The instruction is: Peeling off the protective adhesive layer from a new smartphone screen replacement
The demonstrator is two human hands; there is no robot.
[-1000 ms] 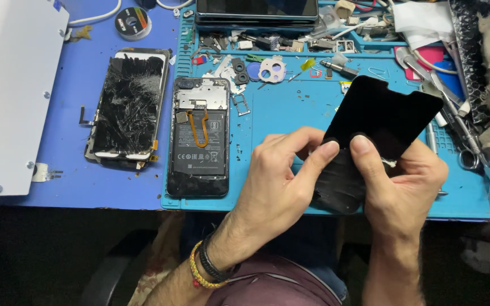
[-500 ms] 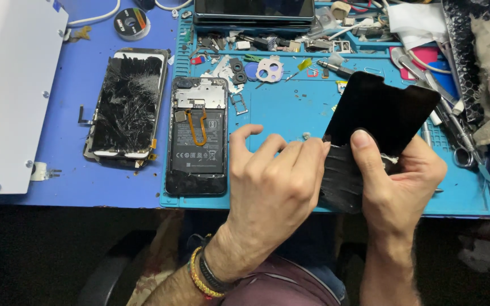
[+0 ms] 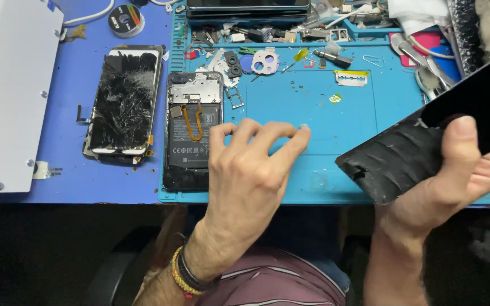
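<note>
Black screen panel (image 3: 426,141) in right hand (image 3: 449,181)

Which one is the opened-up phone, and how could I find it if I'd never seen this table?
Find the light blue work mat and go to its left edge. The opened phone lies flat there, just left of the left hand. Unlike the phone with the shattered screen beside it on the darker blue surface, it shows its insides: a dark battery, a silver plate on top and an orange looped ribbon.
</note>
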